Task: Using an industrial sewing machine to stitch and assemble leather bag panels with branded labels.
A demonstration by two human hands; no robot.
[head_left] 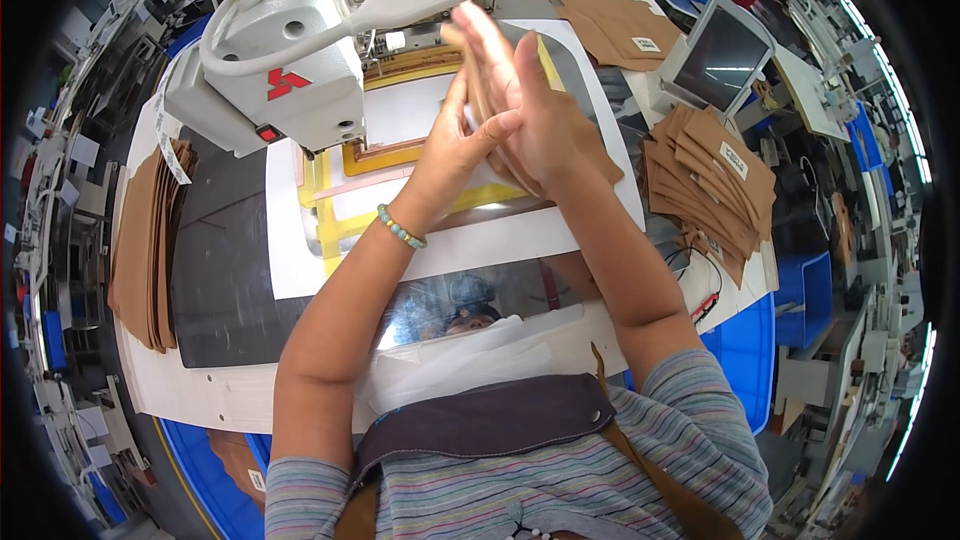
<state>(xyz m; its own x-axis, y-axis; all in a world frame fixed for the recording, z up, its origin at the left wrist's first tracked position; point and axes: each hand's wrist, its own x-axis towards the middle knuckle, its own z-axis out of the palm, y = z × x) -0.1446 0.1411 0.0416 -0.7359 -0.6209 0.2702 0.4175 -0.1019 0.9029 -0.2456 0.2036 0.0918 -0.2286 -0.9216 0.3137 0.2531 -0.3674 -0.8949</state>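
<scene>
The counter (230, 390) is white and carries a big pale sewing machine (290, 50) at the upper left, its head over a yellow-edged clamp frame (335, 205) with a clear plate. A dark mat (215, 270) lies to the left of the frame. Beside it, at the counter's left edge, stands a stack (145, 250) of brown leather-like pieces, and a second, fanned pile (710, 190) of the same brown pieces lies at the right, below a small grey screen (725, 55).

Above the frame, both hands are raised with a brown piece (590, 155) pressed between the palms. The right hand (535, 105) lies flat over it, fingers (490, 40) straight, together and pointing up toward the machine. The left hand (455, 145) comes from below; its fingers look closed against the piece from the other side, though they are mostly hidden. Only the lower right corner of the piece shows, past the right wrist. A bead bracelet (402, 228) sits on the left wrist.

The piece looks thin, light and flat, probably leather or stiff board-backed fabric: it seems to hold its shape without drooping where it juts out, so it should bend rather than crumple. Its surface appears matte, so it is unlikely to slip. Flat pressure across the faces, or a pinch at an edge or corner, would likely suit it best; a hard fold could leave a crease.
</scene>
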